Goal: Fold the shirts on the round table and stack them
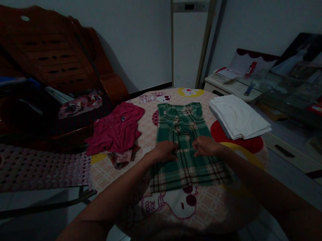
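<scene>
A green plaid garment [189, 172] lies spread on the round table, its wide edge toward me and its far part bunched and creased along the middle. My left hand [166, 151] rests on its left half with the fingers curled against the fabric. Level with it, my right hand [205, 146] is closed on the right half in the same way. A strip of plaid shows between the two hands. The fingertips are partly hidden, and the picture is dim.
A patterned cloth [210, 205] covers the table. Crumpled magenta clothing [117, 128] lies at the left, folded white cloth [239, 116] at the right. Beyond are a wooden bench [48, 52], a woven chair [42, 163] and a glass-topped cabinet [282, 94] with things on it.
</scene>
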A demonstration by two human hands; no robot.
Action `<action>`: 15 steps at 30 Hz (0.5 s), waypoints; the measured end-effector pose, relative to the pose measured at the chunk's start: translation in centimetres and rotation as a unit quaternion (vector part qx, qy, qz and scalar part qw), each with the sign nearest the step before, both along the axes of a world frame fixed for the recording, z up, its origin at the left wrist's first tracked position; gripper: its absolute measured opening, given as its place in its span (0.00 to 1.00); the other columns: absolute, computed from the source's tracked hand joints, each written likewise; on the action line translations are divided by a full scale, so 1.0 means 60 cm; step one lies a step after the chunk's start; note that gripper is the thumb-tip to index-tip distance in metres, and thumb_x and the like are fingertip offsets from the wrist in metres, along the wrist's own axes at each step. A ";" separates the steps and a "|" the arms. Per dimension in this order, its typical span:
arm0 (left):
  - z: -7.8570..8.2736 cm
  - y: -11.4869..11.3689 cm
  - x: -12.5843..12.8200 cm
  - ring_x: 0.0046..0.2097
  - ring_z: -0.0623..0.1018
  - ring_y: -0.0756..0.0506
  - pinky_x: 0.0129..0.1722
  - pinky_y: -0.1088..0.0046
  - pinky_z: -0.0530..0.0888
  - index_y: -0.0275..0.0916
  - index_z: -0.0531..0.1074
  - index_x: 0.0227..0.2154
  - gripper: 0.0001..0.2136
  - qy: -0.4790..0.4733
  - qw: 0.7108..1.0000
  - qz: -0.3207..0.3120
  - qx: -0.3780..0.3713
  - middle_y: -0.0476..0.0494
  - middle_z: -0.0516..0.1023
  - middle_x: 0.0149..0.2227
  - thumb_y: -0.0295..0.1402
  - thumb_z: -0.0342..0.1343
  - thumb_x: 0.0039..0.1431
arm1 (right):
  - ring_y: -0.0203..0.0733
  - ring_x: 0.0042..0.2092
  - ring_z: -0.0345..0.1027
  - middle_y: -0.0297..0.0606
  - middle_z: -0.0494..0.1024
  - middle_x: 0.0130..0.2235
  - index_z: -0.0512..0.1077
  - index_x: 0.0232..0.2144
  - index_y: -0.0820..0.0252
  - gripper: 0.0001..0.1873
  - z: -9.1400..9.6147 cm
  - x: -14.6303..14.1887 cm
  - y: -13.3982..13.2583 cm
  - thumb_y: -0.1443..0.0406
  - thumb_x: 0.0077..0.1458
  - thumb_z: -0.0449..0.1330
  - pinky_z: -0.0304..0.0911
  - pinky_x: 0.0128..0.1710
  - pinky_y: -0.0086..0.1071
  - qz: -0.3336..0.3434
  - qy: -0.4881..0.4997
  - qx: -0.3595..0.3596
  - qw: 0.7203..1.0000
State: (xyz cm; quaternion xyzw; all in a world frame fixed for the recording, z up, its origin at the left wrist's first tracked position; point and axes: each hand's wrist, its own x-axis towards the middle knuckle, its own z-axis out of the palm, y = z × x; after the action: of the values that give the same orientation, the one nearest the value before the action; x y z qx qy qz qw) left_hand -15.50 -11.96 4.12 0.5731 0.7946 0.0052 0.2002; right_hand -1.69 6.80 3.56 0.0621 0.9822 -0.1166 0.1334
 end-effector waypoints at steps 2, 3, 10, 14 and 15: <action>0.000 -0.003 0.004 0.43 0.80 0.39 0.36 0.71 0.69 0.41 0.75 0.38 0.13 0.006 1.000 -0.002 0.003 0.41 0.81 0.39 0.39 0.66 0.52 | 0.42 0.38 0.72 0.35 0.78 0.32 0.75 0.30 0.56 0.08 -0.004 0.005 -0.001 0.62 0.50 0.70 0.55 0.33 0.30 0.010 0.007 0.010 1.000; -0.001 -0.004 0.006 0.44 0.80 0.39 0.37 0.71 0.70 0.41 0.75 0.39 0.13 0.010 1.000 -0.003 0.007 0.41 0.81 0.39 0.39 0.65 0.53 | 0.42 0.39 0.72 0.36 0.78 0.34 0.75 0.32 0.57 0.08 -0.006 0.009 -0.002 0.63 0.50 0.70 0.55 0.34 0.30 0.018 0.016 0.016 1.000; -0.009 -0.015 0.017 0.46 0.80 0.38 0.39 0.69 0.72 0.42 0.73 0.45 0.15 0.043 0.999 0.012 0.026 0.41 0.81 0.43 0.39 0.62 0.55 | 0.43 0.42 0.71 0.40 0.78 0.39 0.74 0.40 0.59 0.12 -0.006 0.020 -0.006 0.64 0.53 0.68 0.58 0.39 0.31 0.024 0.031 0.010 0.999; -0.005 -0.017 0.015 0.46 0.80 0.37 0.38 0.68 0.71 0.41 0.74 0.47 0.17 0.030 0.999 -0.006 0.016 0.39 0.81 0.43 0.41 0.61 0.57 | 0.42 0.38 0.71 0.37 0.78 0.34 0.75 0.34 0.58 0.08 0.008 0.014 -0.009 0.63 0.52 0.68 0.56 0.35 0.30 0.011 -0.014 -0.010 1.000; -0.003 -0.018 0.013 0.46 0.80 0.38 0.38 0.69 0.71 0.40 0.74 0.47 0.17 0.020 0.999 -0.016 0.019 0.39 0.81 0.42 0.41 0.60 0.58 | 0.42 0.38 0.71 0.36 0.78 0.34 0.76 0.34 0.58 0.08 0.010 0.015 -0.009 0.63 0.51 0.68 0.56 0.34 0.30 0.012 -0.015 -0.012 1.000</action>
State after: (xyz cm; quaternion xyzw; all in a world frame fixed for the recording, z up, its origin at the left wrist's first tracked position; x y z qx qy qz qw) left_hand -14.69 -13.04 3.93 0.5897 0.7888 0.0051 0.1731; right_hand -0.79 6.25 4.18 0.0505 0.9793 -0.1258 0.1505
